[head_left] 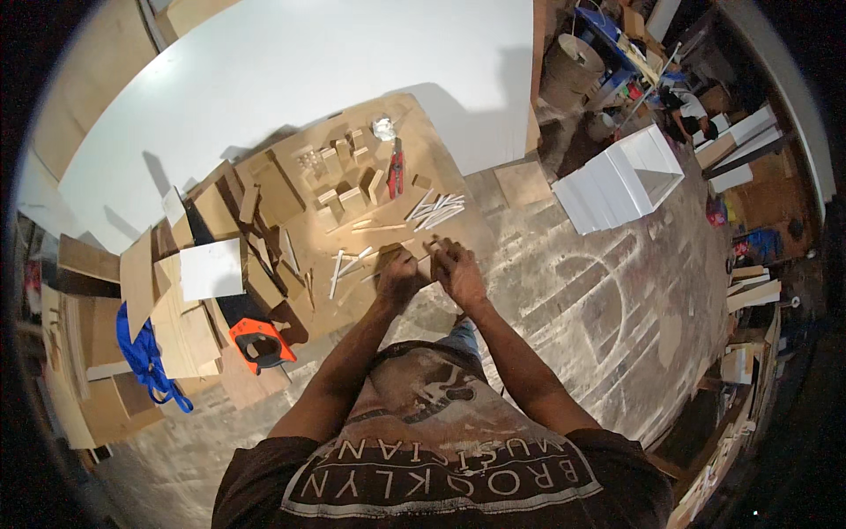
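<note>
Both my hands meet at the near edge of a brown work board (352, 300). My left hand (400, 275) is closed on a small wooden piece (426, 268), and the fingers of my right hand (460, 275) are closed on its other side. Most of the piece is hidden by my fingers. Just beyond my hands lies a pile of thin white sticks (438, 209), with more loose white sticks (337, 274) left of my left hand. Red-handled pliers (397, 172) lie farther back, beside several small wooden blocks (351, 197). A crumpled shiny wad (383, 129) sits behind the pliers.
Wood offcuts and a white panel piece (211, 269) are heaped at left, near an orange-handled saw (257, 345) and a blue strap bag (141, 353). A large white sheet (352, 53) spreads behind. To the right stands a white box (608, 185); another person (692, 115) is far right.
</note>
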Demonstrator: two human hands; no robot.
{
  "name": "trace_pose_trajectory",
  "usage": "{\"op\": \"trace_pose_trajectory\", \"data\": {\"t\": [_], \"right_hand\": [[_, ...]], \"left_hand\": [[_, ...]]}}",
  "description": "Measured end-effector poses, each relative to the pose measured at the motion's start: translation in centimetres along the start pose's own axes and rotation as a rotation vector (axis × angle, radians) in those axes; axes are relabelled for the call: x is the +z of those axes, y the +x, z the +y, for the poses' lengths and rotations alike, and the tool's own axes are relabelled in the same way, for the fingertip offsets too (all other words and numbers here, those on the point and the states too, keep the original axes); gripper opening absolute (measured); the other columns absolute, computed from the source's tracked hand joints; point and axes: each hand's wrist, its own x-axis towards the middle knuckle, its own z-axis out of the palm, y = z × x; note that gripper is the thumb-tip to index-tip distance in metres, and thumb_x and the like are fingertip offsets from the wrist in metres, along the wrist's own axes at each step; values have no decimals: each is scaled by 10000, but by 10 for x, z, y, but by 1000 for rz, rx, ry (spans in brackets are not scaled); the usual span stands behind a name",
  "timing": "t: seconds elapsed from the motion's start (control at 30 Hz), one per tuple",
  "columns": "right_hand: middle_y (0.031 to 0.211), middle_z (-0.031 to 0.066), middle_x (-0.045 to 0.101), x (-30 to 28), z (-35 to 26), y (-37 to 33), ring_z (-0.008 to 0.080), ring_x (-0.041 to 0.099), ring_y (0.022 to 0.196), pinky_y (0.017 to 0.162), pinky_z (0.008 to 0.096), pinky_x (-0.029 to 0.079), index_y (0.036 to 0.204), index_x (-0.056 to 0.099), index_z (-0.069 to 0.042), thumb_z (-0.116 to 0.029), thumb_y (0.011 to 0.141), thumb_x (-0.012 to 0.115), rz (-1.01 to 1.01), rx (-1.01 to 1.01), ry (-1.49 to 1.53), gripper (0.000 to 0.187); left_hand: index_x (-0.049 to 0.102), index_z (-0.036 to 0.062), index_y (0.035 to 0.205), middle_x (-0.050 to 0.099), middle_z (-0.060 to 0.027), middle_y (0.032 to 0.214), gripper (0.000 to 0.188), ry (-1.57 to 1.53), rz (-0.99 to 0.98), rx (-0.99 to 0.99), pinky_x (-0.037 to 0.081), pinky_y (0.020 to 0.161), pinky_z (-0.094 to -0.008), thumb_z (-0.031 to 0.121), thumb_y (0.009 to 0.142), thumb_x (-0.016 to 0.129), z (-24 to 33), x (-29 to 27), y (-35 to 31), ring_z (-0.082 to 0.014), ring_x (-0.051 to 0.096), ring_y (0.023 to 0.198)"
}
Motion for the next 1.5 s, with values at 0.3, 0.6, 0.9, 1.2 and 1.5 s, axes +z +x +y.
{"op": "trace_pose_trajectory", "data": {"t": [0.3, 0.6, 0.9, 1.2, 1.5], "right_hand": [[1449, 205, 538, 11, -16, -8, 414, 535, 1204, 983, 527, 445, 1364, 575, -66, -136, 896, 673, 86, 141, -16, 483], [1378, 203, 586, 19, -16, -8, 394, 563, 1175, 978, 514, 446, 1405, 571, -116, -128, 934, 613, 135, 10, -43, 473], [1359, 235, 588, 27, 6, -20, 444, 537, 1212, 1049, 519, 429, 1443, 571, -172, -138, 888, 653, 130, 18, -162, 562], [1462, 256, 526, 36, -10, -17, 437, 545, 1196, 1047, 527, 445, 1430, 573, -160, -160, 929, 645, 100, -7, -28, 507], [1226, 272, 601, 25, -20, -16, 439, 562, 1064, 928, 530, 458, 1380, 599, -81, -143, 917, 653, 234, -53, -11, 470]], "left_hand": [[628, 39, 709, 615, -129, 768, 297, -16, 30, 58, 461, 817, -475, 290, 662, 778, -9, 11, -2, -343, 618, 808], [677, 29, 778, 632, -152, 806, 397, -11, -16, 68, 473, 858, -472, 331, 563, 820, -7, 15, -1, -362, 627, 850], [640, -13, 751, 604, -175, 785, 196, -115, 60, 98, 534, 762, -449, 142, 678, 735, 18, -18, 17, -364, 637, 820], [680, -8, 808, 647, -175, 885, 223, -18, -78, 69, 513, 829, -480, 171, 691, 746, -10, 8, -1, -358, 644, 918], [705, -5, 788, 657, -177, 882, 211, 68, -222, 23, 494, 890, -483, 159, 656, 727, -9, 4, 4, -377, 629, 938]]}}
